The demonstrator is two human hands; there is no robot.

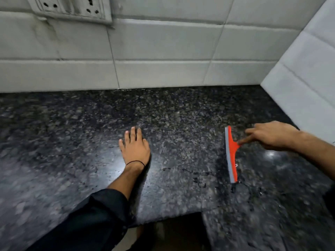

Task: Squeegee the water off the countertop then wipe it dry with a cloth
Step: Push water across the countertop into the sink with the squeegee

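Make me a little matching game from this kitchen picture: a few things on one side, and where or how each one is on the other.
Things:
1. left hand
2. right hand
3. squeegee
4. socket

States:
A. on the tiled wall, top left
B. flat on the countertop
C. orange, blade edge on the wet stone
D. fingers at the squeegee handle

Pairs: 1-B, 2-D, 3-C, 4-A

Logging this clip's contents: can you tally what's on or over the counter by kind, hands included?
Squeegee, orange with a grey blade: 1
Hands: 2, left hand flat on the counter, right hand touching the squeegee's handle
Cloth: 0 in view
Total: 3
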